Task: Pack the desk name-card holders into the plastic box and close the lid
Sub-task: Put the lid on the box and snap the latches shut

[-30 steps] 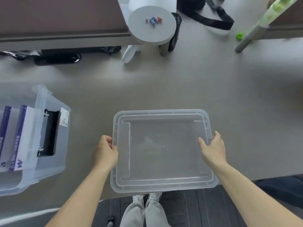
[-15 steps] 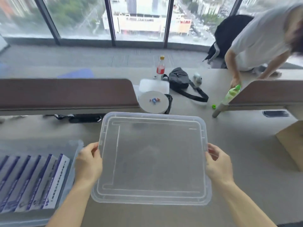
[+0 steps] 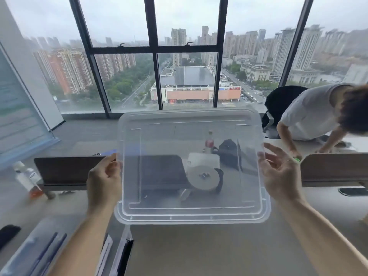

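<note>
I hold the clear plastic lid (image 3: 191, 214) up in front of me, tilted towards upright and well above the desk. My left hand (image 3: 104, 181) grips its left edge and my right hand (image 3: 278, 174) grips its right edge. The plastic box (image 3: 114, 251) sits at the bottom left on the desk, only partly in view. Inside it stand blue-and-white name-card holder packs (image 3: 49, 248), seen blurred through the box wall.
A brown desk divider (image 3: 65, 170) runs across behind the lid. Through the lid show a grey round disc, a red bottle and a black bag. A bottle (image 3: 27, 179) stands at the left. A person in a white shirt (image 3: 310, 114) leans over the far desk at right.
The lid has risen from flat on the desk to raised and tilted before me. My view has swung up from the desk to the windows. Both hands kept their hold.
</note>
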### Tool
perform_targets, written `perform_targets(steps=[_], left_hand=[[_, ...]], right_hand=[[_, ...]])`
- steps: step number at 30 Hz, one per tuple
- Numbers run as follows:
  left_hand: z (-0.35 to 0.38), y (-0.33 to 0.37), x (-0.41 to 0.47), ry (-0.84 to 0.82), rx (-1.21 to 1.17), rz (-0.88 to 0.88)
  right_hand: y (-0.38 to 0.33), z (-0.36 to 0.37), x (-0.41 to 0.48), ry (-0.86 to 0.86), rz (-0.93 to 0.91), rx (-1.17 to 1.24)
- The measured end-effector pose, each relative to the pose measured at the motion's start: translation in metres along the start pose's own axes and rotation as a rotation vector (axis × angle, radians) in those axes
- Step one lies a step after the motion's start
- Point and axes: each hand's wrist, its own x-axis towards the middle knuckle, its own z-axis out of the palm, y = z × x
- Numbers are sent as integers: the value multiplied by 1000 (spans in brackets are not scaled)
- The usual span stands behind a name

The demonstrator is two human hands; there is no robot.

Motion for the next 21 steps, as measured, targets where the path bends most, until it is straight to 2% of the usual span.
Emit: perform_targets(steps=[3, 12, 15, 21], left_hand=[[-14, -7, 1, 15, -25, -21], [-68, -29, 37, 42, 39, 65], [-99, -52, 55, 48, 82, 96], [-184, -122, 103, 49, 141, 48]], right_hand=[[-1, 12, -2, 21, 4, -7], [-28, 64, -29, -3, 3, 2], [-40, 101, -47, -9, 22, 23], [-59, 210, -105, -55, 50, 67]])
